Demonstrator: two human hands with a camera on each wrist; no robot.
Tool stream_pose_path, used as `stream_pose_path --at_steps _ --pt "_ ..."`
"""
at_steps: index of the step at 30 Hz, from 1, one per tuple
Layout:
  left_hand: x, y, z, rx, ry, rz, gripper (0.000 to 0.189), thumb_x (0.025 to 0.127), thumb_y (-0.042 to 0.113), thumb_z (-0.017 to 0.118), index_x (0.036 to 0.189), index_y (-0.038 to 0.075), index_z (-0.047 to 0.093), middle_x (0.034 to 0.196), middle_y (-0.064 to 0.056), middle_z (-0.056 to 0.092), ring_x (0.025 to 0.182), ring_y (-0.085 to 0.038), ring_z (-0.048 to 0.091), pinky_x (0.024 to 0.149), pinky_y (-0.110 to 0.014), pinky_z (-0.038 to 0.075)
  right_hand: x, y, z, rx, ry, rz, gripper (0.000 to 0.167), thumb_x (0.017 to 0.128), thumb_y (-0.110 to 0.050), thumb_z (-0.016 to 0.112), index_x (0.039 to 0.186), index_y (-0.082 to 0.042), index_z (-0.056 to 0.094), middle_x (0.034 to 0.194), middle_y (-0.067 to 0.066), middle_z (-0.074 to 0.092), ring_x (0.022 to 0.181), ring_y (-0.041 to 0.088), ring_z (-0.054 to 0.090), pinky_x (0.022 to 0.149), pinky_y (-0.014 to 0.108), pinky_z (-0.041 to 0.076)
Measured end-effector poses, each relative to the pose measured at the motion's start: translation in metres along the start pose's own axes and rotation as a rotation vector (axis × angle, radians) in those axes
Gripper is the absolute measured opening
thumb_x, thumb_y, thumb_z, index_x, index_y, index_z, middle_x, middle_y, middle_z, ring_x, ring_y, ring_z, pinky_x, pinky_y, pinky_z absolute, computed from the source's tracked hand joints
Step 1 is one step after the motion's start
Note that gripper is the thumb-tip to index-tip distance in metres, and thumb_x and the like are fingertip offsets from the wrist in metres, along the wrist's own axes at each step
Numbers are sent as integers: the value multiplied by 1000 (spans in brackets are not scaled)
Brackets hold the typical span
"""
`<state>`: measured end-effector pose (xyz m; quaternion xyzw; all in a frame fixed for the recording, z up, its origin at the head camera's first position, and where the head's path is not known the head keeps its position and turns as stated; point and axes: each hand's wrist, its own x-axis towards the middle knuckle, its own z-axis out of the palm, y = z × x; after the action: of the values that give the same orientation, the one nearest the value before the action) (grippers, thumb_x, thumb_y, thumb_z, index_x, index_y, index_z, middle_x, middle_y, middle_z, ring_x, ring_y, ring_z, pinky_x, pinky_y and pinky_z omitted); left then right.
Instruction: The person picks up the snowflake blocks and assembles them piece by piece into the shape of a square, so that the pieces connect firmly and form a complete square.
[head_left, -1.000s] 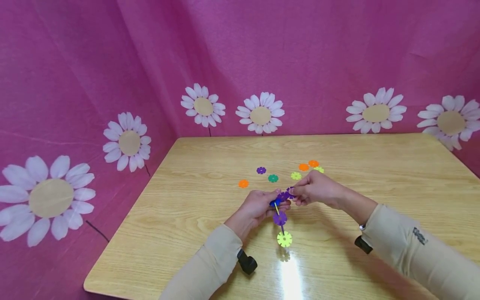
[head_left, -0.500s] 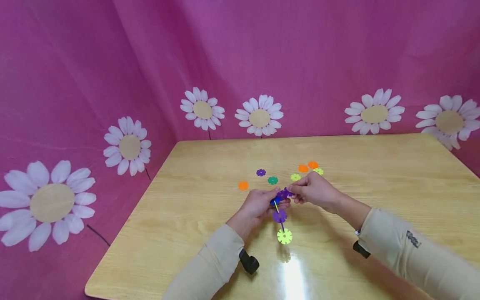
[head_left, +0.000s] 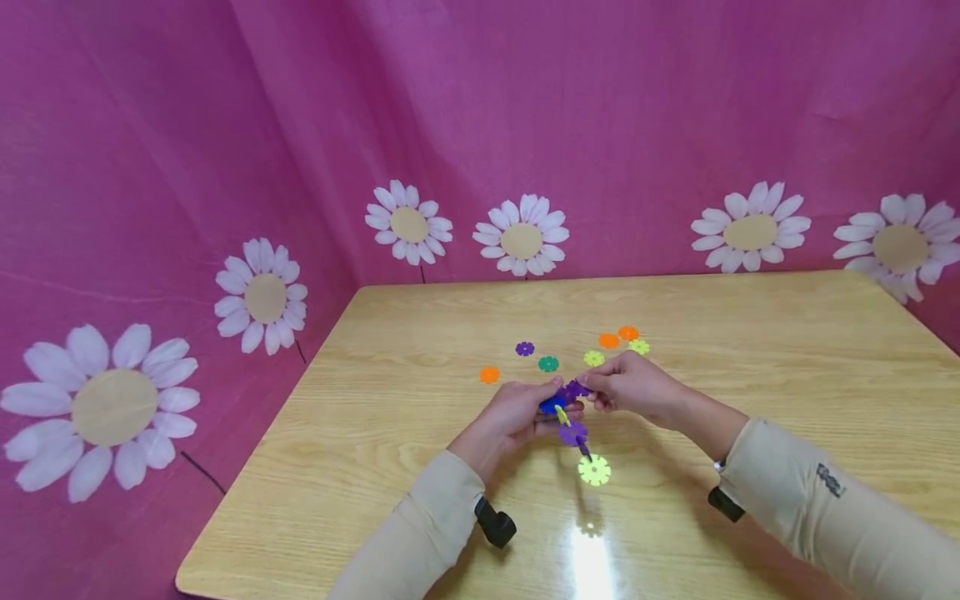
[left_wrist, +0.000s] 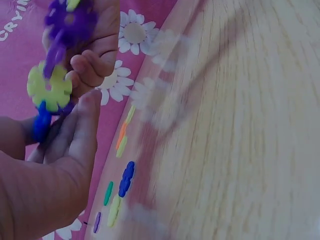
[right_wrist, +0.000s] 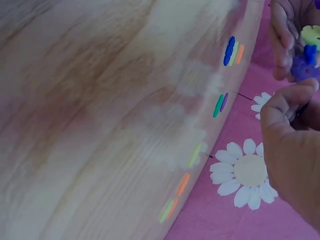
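Observation:
My left hand [head_left: 521, 408] pinches a blue snowflake disc [head_left: 553, 405] in a linked chain of slotted plastic discs above the table. Thumb and index finger of my right hand [head_left: 633, 385] grip a purple snowflake disc [head_left: 577, 389] beside it, partly covered by the fingertips. From the blue disc the chain runs toward me through a yellow disc [left_wrist: 48, 87] and a purple disc [head_left: 573, 433] to a yellow-green disc [head_left: 595, 470] at the free end. In the right wrist view, purple and blue discs [right_wrist: 311, 52] sit just past my right fingertips.
Several loose discs lie beyond my hands on the wooden table [head_left: 337, 467]: orange [head_left: 489, 375], purple [head_left: 525, 348], green [head_left: 548, 364], yellow-green [head_left: 594, 358], with more orange ones [head_left: 628, 332] farther right. A pink flowered cloth [head_left: 630, 125] hangs behind the table.
The chain's free end has swung right in the head view, tilting its discs. The right hand's purple disc has come closer in against the blue one; both hands keep their hold.

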<state>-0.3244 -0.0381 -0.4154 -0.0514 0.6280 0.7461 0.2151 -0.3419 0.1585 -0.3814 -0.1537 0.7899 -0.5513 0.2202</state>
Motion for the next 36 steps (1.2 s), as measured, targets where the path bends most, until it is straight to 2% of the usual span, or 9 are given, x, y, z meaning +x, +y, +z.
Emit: stream_pose_path --at_steps 7,11,14,18,21,26,30,33,36 --pt "-2 3 1 35 -18 -4 35 100 30 61 113 0 74 104 -17 76 79 -15 75 79 -29 63 0 2 6 -15 -64 -60 32 104 -14 53 112 12 70 76 1 64 68 8 56 63 20 54" --pt "0 0 -1 26 -32 14 33 99 28 64 113 1 74 104 -17 76 81 -16 76 82 -31 63 0 3 7 29 -52 -39 33 103 -15 55 113 13 69 74 0 66 68 7 58 64 19 56" --pt "-1 -1 -2 21 -21 26 33 97 28 66 112 0 74 103 -17 77 84 -18 76 84 -32 62 1 2 10 54 -40 -25 32 103 -16 56 106 12 71 73 1 66 67 7 58 65 20 57" --pt "-1 -1 -1 11 -8 50 33 96 27 67 110 -3 74 101 -18 77 81 -18 76 83 -32 63 0 -1 11 51 -12 -11 32 103 -16 56 101 11 72 72 1 65 67 8 58 65 21 58" --pt "0 0 2 1 -17 61 33 97 25 65 110 -4 74 100 -18 77 81 -18 76 83 -32 63 -2 -3 8 40 8 4 33 104 -18 55 103 11 72 73 1 67 67 8 60 67 23 60" --pt "-2 0 -4 4 -14 74 31 100 23 61 110 -3 74 100 -17 77 90 -24 77 83 -33 63 9 3 -3 13 18 59 40 104 -25 55 105 12 71 77 2 67 70 10 62 70 26 61" --pt "-4 2 -7 -2 -42 64 30 100 22 60 111 -3 73 102 -19 76 92 -26 76 88 -36 62 23 10 -19 -154 82 92 38 103 -23 57 106 12 70 78 5 68 67 11 62 65 26 59" --pt "-3 2 -9 -22 -53 47 29 100 22 61 112 -3 72 104 -20 76 93 -26 76 89 -37 61 37 12 -31 -434 133 44 32 100 -20 60 104 9 73 81 10 73 66 13 63 63 30 58" --pt "-1 2 -10 -46 -51 42 28 100 20 60 112 -3 71 104 -21 76 94 -27 76 89 -37 61 51 12 -39 -699 166 -32 27 96 -18 63 101 6 75 91 18 75 75 22 68 71 39 59"
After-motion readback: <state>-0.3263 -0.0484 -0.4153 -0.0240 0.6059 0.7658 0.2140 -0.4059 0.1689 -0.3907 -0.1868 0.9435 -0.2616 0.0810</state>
